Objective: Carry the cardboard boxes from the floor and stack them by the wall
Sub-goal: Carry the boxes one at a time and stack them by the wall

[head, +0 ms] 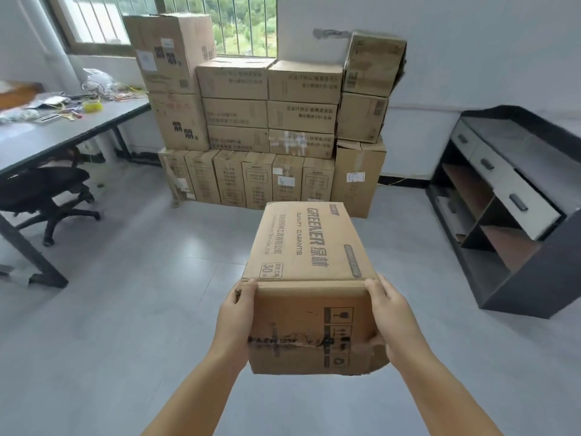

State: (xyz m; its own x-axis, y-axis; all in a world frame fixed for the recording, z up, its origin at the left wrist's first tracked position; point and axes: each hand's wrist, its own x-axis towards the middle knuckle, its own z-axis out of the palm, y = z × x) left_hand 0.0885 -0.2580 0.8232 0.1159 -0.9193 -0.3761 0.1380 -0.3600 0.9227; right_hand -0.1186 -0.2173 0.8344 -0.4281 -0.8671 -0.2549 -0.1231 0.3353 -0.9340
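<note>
Left hand (234, 322) and right hand (394, 322) clamp opposite sides of one cardboard box (309, 278), lifted.

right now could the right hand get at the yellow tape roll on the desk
Probably not: the right hand is clamped on the carried box, and the yellow tape roll sits far off to the left on the desk.

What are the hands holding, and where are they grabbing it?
A cardboard box. The left hand grips its left side and the right hand its right side, at the end nearest the person.
</note>
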